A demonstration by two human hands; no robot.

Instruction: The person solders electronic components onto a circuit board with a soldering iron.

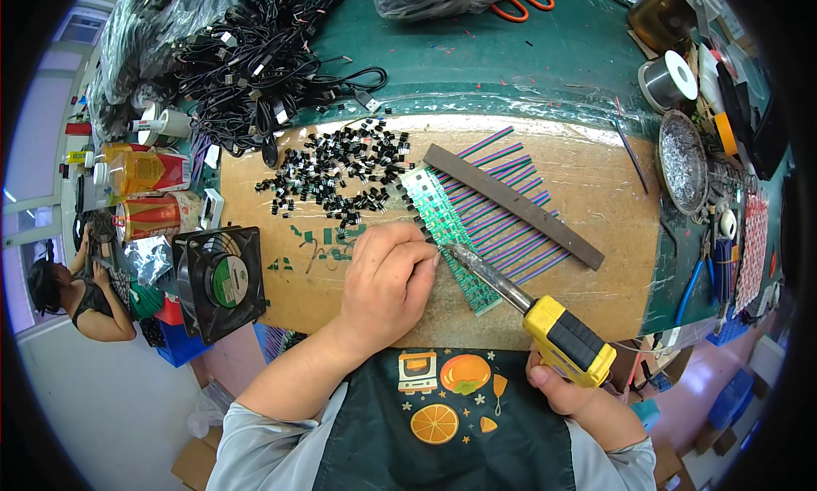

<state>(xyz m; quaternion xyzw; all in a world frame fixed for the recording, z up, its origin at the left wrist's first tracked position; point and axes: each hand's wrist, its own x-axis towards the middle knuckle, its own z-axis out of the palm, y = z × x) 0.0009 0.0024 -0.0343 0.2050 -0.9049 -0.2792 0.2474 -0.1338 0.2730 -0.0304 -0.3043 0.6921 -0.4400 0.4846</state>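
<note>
A long green circuit board panel [466,272] lies slanted on the brown work board. At its left edge my left hand [387,280] is closed in a pinch; what the fingertips hold is too small or hidden to make out. My right hand [557,387] grips a yellow and black soldering gun [566,339], its metal tip resting at or just over the middle of the panel, close to my left fingertips. Several striped ribbon wires [502,222] fan out from the panel's right side, with a dark flat bar [519,206] across them. Small black connectors [336,172] lie heaped beyond my left hand.
A tangle of black cables [247,74] fills the far left. A black fan [219,282] stands at left, near bottles [153,172]. At right are a solder spool [668,84], a metal dish [683,163] and blue pliers [696,282]. Another person [81,295] sits far left.
</note>
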